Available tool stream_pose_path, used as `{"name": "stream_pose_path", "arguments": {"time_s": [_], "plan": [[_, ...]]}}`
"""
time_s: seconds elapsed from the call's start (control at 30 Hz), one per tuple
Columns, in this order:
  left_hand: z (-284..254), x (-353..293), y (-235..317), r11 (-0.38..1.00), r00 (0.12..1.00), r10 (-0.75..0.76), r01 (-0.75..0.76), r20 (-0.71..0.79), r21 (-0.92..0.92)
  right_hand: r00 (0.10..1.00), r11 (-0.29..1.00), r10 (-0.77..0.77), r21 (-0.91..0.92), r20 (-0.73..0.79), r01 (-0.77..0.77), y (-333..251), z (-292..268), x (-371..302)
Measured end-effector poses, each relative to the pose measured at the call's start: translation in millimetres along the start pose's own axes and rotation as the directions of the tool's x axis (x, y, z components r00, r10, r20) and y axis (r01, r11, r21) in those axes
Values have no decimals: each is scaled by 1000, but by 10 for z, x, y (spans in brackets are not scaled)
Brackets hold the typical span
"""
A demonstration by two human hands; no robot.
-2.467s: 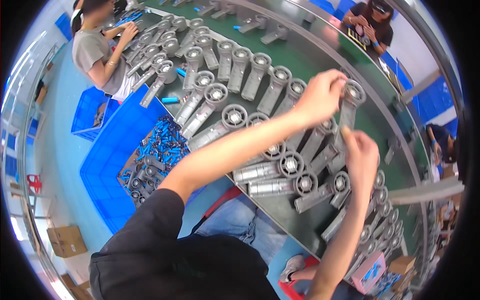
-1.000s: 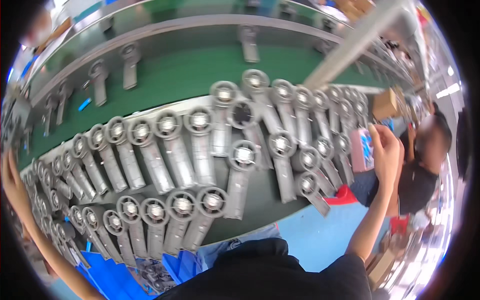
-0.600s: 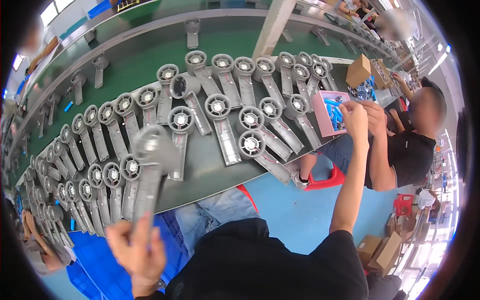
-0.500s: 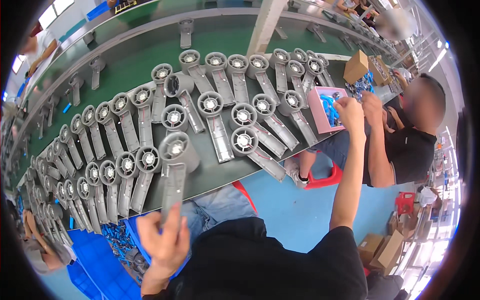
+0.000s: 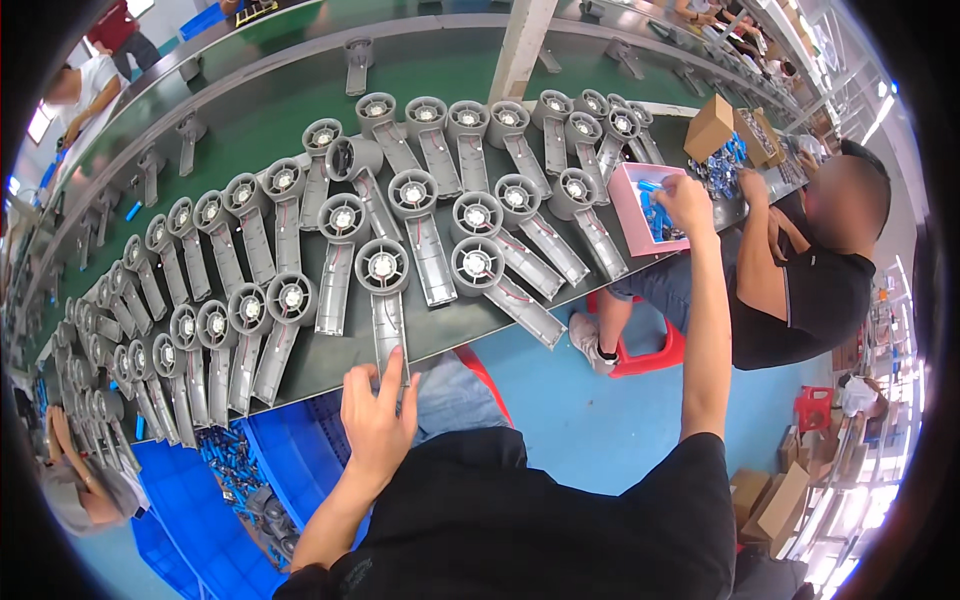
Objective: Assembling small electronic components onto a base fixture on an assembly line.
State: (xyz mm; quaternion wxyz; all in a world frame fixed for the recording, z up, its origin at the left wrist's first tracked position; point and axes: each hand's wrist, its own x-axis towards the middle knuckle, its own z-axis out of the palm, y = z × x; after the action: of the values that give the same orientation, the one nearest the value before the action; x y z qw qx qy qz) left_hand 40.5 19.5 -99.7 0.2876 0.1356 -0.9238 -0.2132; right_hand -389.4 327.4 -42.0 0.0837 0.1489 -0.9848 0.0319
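My left hand (image 5: 378,415) has its fingers at the handle end of a grey handheld-fan housing (image 5: 388,325), which lies at the table's front edge with its round fan head away from me. The index finger rests along the handle and the thumb is at its side. On the right, my right hand (image 5: 688,205) reaches into a pink box (image 5: 627,205) holding blue cylindrical battery cells (image 5: 655,222). Its fingers are bent together at the box's upper right, and what they grip is hidden. Several similar open fan housings (image 5: 412,195) lie in rows around.
A seated co-worker (image 5: 815,280) is on the right, beside a cardboard box (image 5: 709,128) and a pile of blue cells (image 5: 722,170). Blue bins (image 5: 295,450) stand below the table at left. A conveyor (image 5: 270,80) and a post (image 5: 520,50) lie beyond.
My left hand has moved right and forward, lowering the raised fan housing onto the table edge. My right hand has come down from above the pink box into it.
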Motion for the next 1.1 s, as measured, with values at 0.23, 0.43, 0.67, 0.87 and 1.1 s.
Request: {"name": "stream_pose_path", "arguments": {"time_s": [0.23, 0.43, 0.67, 0.87, 1.1], "plan": [[-231, 100, 56, 995, 999, -41, 42, 10, -95, 926, 880, -4, 439, -378, 183, -44, -438, -195], [-332, 397, 124, 940, 993, -86, 55, -76, -336, 928, 351, 7, 869, -374, 347, -1260, -1079, -744], [-256, 622, 311, 201, 922, -263, 340, 283, -919, 923, -37, -180, 940, -340, 339, -2462, -1035, -1534], [-341, 537, 182, -28, 917, -314, 252, 247, -967, 923, -179, -312, 968, -226, 177, -2836, -731, -1897], [-430, 460, -76, 323, 879, -471, 255, 79, -911, 930, -186, -353, 982, -108, 43, -2909, -490, -2118]]}}
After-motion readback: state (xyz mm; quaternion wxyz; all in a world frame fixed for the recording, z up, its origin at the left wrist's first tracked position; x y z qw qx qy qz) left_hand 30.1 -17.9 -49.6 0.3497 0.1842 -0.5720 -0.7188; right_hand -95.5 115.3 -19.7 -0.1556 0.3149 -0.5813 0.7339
